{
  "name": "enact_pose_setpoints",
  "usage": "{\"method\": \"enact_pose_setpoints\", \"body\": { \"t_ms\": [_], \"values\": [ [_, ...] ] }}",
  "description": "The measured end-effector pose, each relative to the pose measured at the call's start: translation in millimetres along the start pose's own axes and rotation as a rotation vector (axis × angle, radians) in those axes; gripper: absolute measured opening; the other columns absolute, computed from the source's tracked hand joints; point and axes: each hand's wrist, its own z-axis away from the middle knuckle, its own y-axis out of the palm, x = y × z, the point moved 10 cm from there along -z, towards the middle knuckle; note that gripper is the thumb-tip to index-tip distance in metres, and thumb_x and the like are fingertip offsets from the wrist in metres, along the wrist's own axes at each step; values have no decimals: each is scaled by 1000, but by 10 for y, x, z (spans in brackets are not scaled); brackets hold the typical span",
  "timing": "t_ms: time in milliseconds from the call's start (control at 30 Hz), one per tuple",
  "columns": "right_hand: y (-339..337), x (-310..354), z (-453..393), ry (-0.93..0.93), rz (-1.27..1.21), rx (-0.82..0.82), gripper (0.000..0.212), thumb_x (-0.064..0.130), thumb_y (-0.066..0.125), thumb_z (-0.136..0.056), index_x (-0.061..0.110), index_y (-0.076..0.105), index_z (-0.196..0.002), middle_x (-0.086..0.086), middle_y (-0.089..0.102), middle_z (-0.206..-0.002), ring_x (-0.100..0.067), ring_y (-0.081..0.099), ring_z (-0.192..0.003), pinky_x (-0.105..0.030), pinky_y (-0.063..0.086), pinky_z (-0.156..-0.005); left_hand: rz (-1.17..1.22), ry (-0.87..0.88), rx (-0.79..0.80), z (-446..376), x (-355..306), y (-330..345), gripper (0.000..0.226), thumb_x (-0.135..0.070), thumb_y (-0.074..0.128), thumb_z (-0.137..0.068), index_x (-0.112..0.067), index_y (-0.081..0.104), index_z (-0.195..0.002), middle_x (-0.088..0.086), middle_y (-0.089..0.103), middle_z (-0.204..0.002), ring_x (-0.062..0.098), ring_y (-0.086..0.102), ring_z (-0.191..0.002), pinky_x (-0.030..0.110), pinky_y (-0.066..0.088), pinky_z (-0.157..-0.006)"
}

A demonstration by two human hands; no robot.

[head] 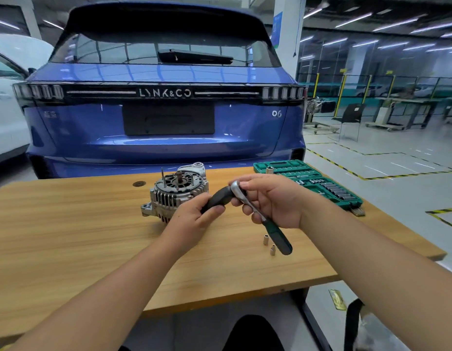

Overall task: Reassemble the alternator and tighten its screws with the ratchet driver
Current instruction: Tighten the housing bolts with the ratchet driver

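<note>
The right hand (273, 198) grips the ratchet driver (257, 214) near its chrome head, above the wooden table (68, 224). The left hand (194, 216) holds a black handle (217, 198) touching that head. The alternator (176, 193) sits just behind the left hand. 2 sockets (269, 245) stand near the driver's green grip; a green socket case (308, 181) lies far right.

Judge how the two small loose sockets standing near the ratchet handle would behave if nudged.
The two small sockets stand upright on the wooden table, narrow and taller than wide, so a nudge would probably tip them. Being round, bare metal, they would then likely roll across the smooth top. They look rigid and not fragile.
</note>
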Motion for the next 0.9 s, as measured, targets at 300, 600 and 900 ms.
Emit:
{"method": "enact_pose_setpoints", "body": {
  "t_ms": [300, 600, 900],
  "values": [
    [-411, -108, 134, 41, -43, -115, 25, 18, 57, -97, 14, 69, -118, -12, 70, -88, -15, 59, -60, -22, 47, -50, 6, -5, 58, -145, -55, 371, 12, -56, 51, -87, -48, 59, -90, -20, 58, -73, 0, 52, -66, 27, 38, -61],
    [-1212, -37, 198, -28, 125, -504, 36, -1, 54, -95, 28, 74, -100, -10, 74, -100, -18, 65, -75, -29, 53, -60, 148, -148, 22, -192, 119, 600, 20, -60, 49, -95, -44, 58, -86, -22, 51, -61, -2, 46, -55, 31, 35, -60],
    [-1667, -882, -224, 219, 1188, -666, 57, -5, 48, -89, 29, 66, -131, -8, 62, -124, -23, 58, -91, -32, 54, -70, 259, -346, 61, -118, 310, 1002, 19, -52, 47, -102, -37, 59, -102, -9, 56, -76, 12, 52, -72, 31, 39, -65]
  ]
}}
